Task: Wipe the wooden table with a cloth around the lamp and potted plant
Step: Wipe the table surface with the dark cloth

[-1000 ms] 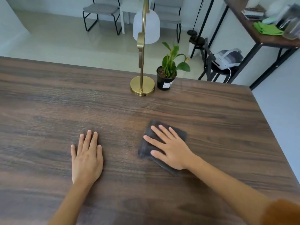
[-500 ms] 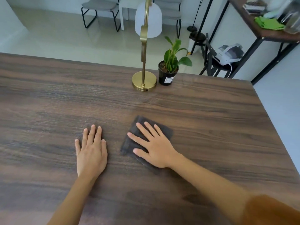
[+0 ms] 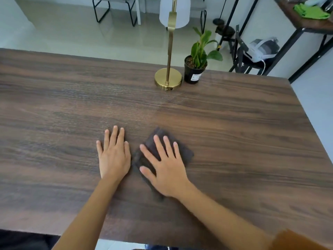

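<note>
The dark wooden table [image 3: 234, 123] fills the view. A folded dark grey cloth [image 3: 186, 153] lies on it near the middle. My right hand [image 3: 165, 170] presses flat on the cloth with its fingers spread. Just to its left, my left hand [image 3: 114, 156] rests palm down on the bare wood and almost touches the cloth's edge. A brass lamp [image 3: 168, 78] with a white shade stands at the table's far edge. The potted plant [image 3: 195, 69], in a black pot, stands right beside the lamp's base. Both are well beyond the cloth.
The near table edge [image 3: 126, 239] is close to my body. The right edge runs diagonally at the right. Beyond the table are chairs [image 3: 115, 8], a stool holding a white device [image 3: 261, 49], and a shelf with a green cloth [image 3: 311, 12].
My right hand has slid the cloth leftward and nearer to me, closing the gap to my left hand. My left hand stays flat on the table.
</note>
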{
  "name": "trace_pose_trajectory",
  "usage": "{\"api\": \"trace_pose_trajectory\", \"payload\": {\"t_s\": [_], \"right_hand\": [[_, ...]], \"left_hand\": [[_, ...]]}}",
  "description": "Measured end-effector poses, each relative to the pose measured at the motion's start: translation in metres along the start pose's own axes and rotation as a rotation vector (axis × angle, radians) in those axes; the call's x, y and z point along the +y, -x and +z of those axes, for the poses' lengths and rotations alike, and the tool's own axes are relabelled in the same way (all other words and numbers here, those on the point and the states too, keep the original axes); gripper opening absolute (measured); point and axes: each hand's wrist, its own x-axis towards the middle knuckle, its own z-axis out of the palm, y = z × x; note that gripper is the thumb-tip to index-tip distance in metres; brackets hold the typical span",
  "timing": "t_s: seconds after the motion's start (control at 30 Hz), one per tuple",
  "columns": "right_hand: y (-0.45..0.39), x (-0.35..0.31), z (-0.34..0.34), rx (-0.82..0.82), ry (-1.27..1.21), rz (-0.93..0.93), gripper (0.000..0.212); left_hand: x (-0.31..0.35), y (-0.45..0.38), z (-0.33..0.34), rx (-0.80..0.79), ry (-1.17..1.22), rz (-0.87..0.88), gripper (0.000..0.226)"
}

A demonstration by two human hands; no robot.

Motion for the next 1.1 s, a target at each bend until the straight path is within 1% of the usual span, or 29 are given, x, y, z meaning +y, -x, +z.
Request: {"api": "trace_pose_trajectory", "payload": {"t_s": [0.03, 0.07, 0.1, 0.13, 0.17, 0.23, 0.27, 0.3, 0.33, 0.37, 0.4, 0.43, 0.5, 0.53, 0.57, 0.6, 0.63, 0.67, 0.7, 0.73, 0.8, 0.83, 0.87, 0.9, 0.93, 1.0, 1.03, 1.07, 1.1], "right_hand": [[0.038, -0.002, 0.001, -0.013, -0.017, -0.081, 0.059], [0.07, 0.012, -0.001, -0.028, -0.006, -0.123, 0.059], [0.094, 0.039, -0.01, -0.061, 0.004, -0.116, 0.059], [0.109, 0.071, -0.022, -0.077, 0.038, -0.04, 0.059], [0.114, 0.104, -0.035, -0.074, 0.079, 0.085, 0.06], [0.092, 0.159, -0.058, -0.049, 0.107, 0.43, 0.064], [0.067, 0.173, -0.064, -0.018, 0.084, 0.595, 0.065], [0.04, 0.174, -0.069, 0.007, 0.044, 0.73, 0.065], [0.015, 0.164, -0.069, 0.016, 0.014, 0.806, 0.066], [-0.004, 0.144, -0.062, 0.016, 0.002, 0.803, 0.066], [-0.012, 0.113, -0.05, 0.013, 0.003, 0.727, 0.065], [-0.007, 0.073, -0.037, 0.021, 0.006, 0.572, 0.065], [0.044, -0.008, -0.005, 0.012, 0.032, 0.193, 0.062], [0.084, -0.033, 0.004, 0.013, 0.018, 0.059, 0.06], [0.121, -0.039, 0.004, -0.003, -0.017, -0.009, 0.059], [0.153, -0.023, -0.001, -0.021, -0.023, -0.015, 0.058], [0.18, 0.007, -0.013, -0.046, -0.001, 0.033, 0.057], [0.2, 0.043, -0.028, -0.063, 0.045, 0.144, 0.057], [0.212, 0.081, -0.044, -0.055, 0.091, 0.306, 0.06], [0.215, 0.119, -0.06, -0.047, 0.114, 0.514, 0.066], [0.192, 0.174, -0.084, 0.028, 0.061, 0.922, 0.08], [0.168, 0.185, -0.09, 0.081, 0.019, 1.07, 0.084], [0.141, 0.182, -0.091, 0.087, -0.018, 1.139, 0.085], [0.115, 0.168, -0.085, 0.06, -0.037, 1.124, 0.081], [0.095, 0.142, -0.073, 0.039, -0.035, 1.025, 0.075], [0.077, 0.067, -0.038, 0.072, 0.014, 0.66, 0.066], [0.085, 0.027, -0.02, 0.067, 0.027, 0.477, 0.063], [0.104, -0.001, -0.007, 0.076, 0.032, 0.335, 0.06], [0.128, -0.012, -0.002, 0.088, 0.019, 0.258, 0.058]], "left_hand": [[0.0, 0.0, 0.0, -0.002, 0.004, 0.005, 0.051], [0.0, 0.0, 0.0, -0.003, 0.012, 0.007, 0.051], [0.0, -0.001, 0.001, -0.004, 0.022, 0.005, 0.051], [0.0, -0.001, 0.001, -0.005, 0.029, 0.003, 0.051], [0.0, -0.002, 0.001, -0.007, 0.034, 0.001, 0.051], [0.001, -0.002, 0.001, -0.008, 0.041, 0.002, 0.052], [0.001, -0.002, 0.001, -0.008, 0.04, 0.005, 0.052], [0.0, -0.002, 0.0, -0.013, 0.038, 0.01, 0.052], [-0.001, -0.002, -0.001, -0.018, 0.038, 0.013, 0.052], [0.0, -0.001, -0.001, -0.023, 0.041, 0.013, 0.052], [0.0, -0.001, -0.001, -0.026, 0.041, 0.013, 0.052], [0.0, 0.0, -0.002, -0.029, 0.04, 0.018, 0.052], [-0.002, 0.0, -0.003, -0.03, 0.039, 0.032, 0.052], [-0.003, 0.0, -0.003, -0.032, 0.043, 0.036, 0.052], [-0.003, 0.0, -0.004, -0.033, 0.044, 0.039, 0.052], [-0.003, 0.0, -0.003, -0.032, 0.041, 0.041, 0.052], [-0.003, 0.0, -0.003, -0.032, 0.038, 0.043, 0.052], [-0.003, 0.0, -0.003, -0.034, 0.039, 0.044, 0.052], [-0.002, 0.001, -0.003, -0.036, 0.043, 0.044, 0.052], [-0.001, 0.001, -0.003, -0.038, 0.048, 0.045, 0.052], [0.001, 0.003, -0.004, -0.047, 0.047, 0.052, 0.052], [0.001, 0.003, -0.005, -0.055, 0.045, 0.054, 0.052], [0.002, 0.002, -0.006, -0.062, 0.053, 0.046, 0.051], [0.003, 0.002, -0.007, -0.064, 0.073, 0.027, 0.051], [0.005, 0.001, -0.008, -0.063, 0.106, 0.005, 0.051], [0.016, -0.002, -0.009, -0.057, 0.199, -0.009, 0.052], [0.024, -0.004, -0.008, -0.056, 0.233, 0.01, 0.052], [0.035, -0.006, -0.007, -0.058, 0.247, 0.047, 0.053], [0.047, -0.009, -0.005, -0.064, 0.247, 0.092, 0.053]]}}
